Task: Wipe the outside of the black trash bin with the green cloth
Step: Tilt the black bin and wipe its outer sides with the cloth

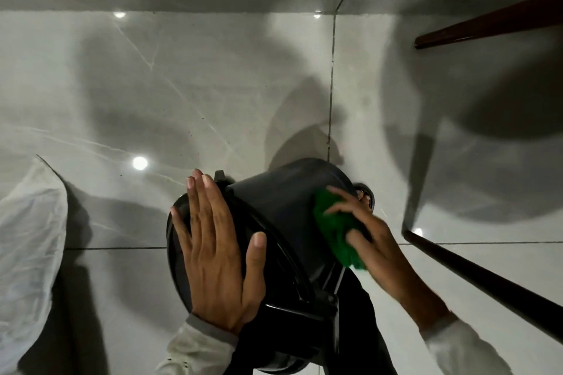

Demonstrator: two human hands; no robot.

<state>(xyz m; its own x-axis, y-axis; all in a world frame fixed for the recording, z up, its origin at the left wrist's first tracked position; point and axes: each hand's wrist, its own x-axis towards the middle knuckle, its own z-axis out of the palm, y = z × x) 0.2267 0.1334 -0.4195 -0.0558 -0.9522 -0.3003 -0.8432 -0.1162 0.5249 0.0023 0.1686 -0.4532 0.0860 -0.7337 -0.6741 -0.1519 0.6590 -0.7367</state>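
Black trash bin [274, 210]: tilted on the grey tiled floor [182, 94]. Left hand [213, 250]: flat, fingers spread, on the bin's lid. Right hand [368, 228]: fingers pressing the green cloth [335, 228] against the bin's side wall. White plastic bag [27, 222]: left of the bin, well apart.

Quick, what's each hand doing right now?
Left hand: open, flat on the lid of the black trash bin.
Right hand: pressing the green cloth against the bin's side, fingers spread.
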